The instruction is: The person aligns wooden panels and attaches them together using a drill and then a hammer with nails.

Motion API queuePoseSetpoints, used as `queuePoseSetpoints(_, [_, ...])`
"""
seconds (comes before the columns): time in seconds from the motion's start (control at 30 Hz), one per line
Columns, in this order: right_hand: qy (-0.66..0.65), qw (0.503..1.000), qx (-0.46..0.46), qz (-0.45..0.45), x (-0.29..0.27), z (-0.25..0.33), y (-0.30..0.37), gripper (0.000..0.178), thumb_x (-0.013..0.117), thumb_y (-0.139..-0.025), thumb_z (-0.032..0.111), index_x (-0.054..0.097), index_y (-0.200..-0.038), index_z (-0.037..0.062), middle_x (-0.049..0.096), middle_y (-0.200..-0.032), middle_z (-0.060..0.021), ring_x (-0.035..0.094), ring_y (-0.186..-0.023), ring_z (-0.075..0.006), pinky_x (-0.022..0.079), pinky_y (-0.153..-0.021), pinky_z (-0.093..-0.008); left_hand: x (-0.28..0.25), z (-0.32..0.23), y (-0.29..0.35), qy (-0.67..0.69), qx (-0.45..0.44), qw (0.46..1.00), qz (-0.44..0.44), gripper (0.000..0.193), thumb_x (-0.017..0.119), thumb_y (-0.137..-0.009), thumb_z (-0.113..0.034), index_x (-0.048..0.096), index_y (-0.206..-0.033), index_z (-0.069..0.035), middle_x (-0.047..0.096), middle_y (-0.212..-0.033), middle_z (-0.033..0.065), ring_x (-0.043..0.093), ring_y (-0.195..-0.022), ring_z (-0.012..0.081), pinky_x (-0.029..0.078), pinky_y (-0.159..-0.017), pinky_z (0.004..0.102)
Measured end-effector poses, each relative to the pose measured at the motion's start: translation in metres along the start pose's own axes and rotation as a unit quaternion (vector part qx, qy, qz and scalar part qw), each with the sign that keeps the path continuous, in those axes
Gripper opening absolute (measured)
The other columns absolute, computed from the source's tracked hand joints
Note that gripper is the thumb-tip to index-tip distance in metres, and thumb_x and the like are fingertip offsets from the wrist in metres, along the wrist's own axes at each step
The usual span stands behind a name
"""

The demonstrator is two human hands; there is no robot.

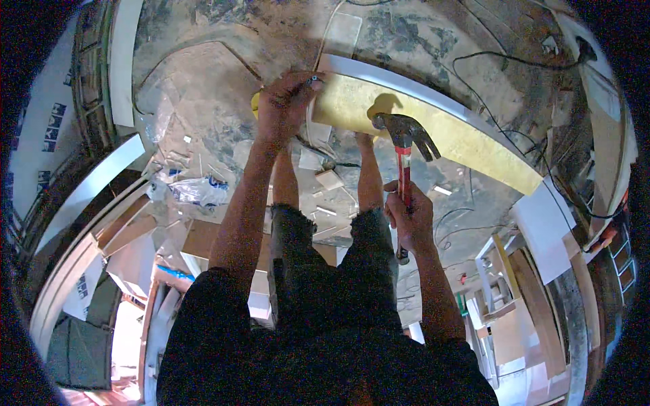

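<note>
While right grip (pixel 412 216) holds hammer (pixel 405 177) over yellow board (pixel 450 132), left grip (pixel 288 105) pinches small bit (pixel 315 79) by board's left end; likely positioning step, next move calling for steady bit, then light tap.

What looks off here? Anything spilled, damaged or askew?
Mainly clutter: crumpled plastic lies left of the legs, pale scraps are strewn about, and a dark cable loops loosely beyond the yellow board; untidy for a work floor. Its dark blotches might be stains, can't tell. The hammer in the right hand looks intact.
</note>
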State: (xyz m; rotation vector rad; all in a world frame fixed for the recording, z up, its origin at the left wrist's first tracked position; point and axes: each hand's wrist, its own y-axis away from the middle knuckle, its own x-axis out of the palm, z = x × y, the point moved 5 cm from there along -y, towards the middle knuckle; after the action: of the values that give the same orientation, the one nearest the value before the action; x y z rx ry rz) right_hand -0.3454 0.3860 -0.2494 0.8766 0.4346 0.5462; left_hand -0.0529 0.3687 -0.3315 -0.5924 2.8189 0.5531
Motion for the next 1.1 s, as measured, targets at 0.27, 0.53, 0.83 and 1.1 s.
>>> queuePoseSetpoints(0.27, [-0.062,0.998,-0.011,-0.001,0.005,-0.006,0.006,0.024,0.06,-0.094,0.027,0.058,-0.105,0.0051,0.055,-0.066,0.0008,0.046,-0.05,-0.0042,0.036,-0.044,-0.0201,0.0,-0.005,-0.004,-0.044,0.086,0.995,0.014,0.013,0.066,-0.086,-0.007,0.071,-0.098,-0.007,0.067,-0.094,0.009,0.064,-0.082,0.0204,0.051,-0.071,0.0295])
queuePoseSetpoints(0.53, [-0.028,0.999,-0.008,0.013,0.016,0.015,0.0,0.029,0.061,-0.093,0.033,0.058,-0.103,0.0051,0.056,-0.067,0.0009,0.047,-0.051,-0.0037,0.037,-0.045,-0.0203,-0.002,-0.01,-0.005,-0.091,0.086,0.992,0.032,0.013,0.063,-0.085,-0.002,0.067,-0.097,-0.005,0.068,-0.097,0.0104,0.066,-0.088,0.0238,0.052,-0.078,0.0323])
queuePoseSetpoints(0.83, [0.099,0.987,-0.127,-0.028,0.024,0.048,-0.006,0.028,0.056,-0.096,0.026,0.056,-0.114,0.0041,0.06,-0.069,-0.0051,0.055,-0.059,-0.0122,0.046,-0.056,-0.03,-0.001,-0.013,-0.005,-0.136,0.158,0.977,0.054,0.018,0.068,-0.083,-0.004,0.069,-0.1,-0.008,0.067,-0.096,0.0118,0.066,-0.088,0.0272,0.053,-0.077,0.0342])
queuePoseSetpoints(1.1, [0.211,0.928,-0.297,-0.075,0.037,0.081,-0.027,0.037,0.06,-0.093,0.019,0.05,-0.124,0.0,0.063,-0.097,-0.0256,0.066,-0.07,-0.041,0.053,-0.059,-0.0436,0.001,-0.005,0.0,-0.135,0.185,0.973,0.014,0.021,0.067,-0.083,-0.004,0.068,-0.103,-0.009,0.067,-0.1,0.013,0.066,-0.09,0.0296,0.054,-0.076,0.0356])
